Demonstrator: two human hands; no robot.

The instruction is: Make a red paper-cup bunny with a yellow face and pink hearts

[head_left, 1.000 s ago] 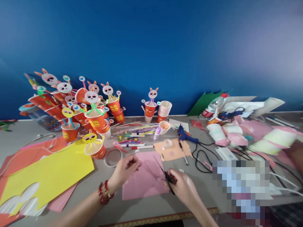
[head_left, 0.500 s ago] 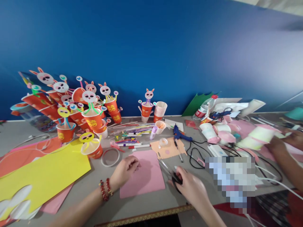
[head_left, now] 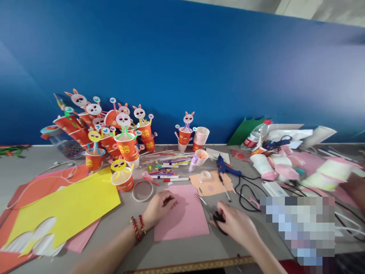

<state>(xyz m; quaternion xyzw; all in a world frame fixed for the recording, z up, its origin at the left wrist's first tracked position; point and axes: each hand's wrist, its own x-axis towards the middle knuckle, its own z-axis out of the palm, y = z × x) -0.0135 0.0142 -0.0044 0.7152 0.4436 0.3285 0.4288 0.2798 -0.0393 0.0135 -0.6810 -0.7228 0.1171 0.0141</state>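
Observation:
My right hand grips a pair of black-handled scissors, its fingers at the handles. The metal blades point up and left, over the right edge of a pink paper sheet. My left hand, with red bead bracelets at the wrist, rests over the sheet's left side. Its fingers are curled together, and whatever lies between them is hidden. Just beyond the sheet lies an orange paper piece with cut holes. On the near left, yellow paper overlaps orange and pink sheets.
Red cups with rabbit figures crowd the back left. Stacked paper cups, markers, a tape roll and a blue glue gun lie ahead. Rightward are a bottle, black cables and part of another person's arm.
The view has turned left, so everything sits further right in the picture. My hands keep nearly the same places by the pink paper. Less of the other person's arm shows.

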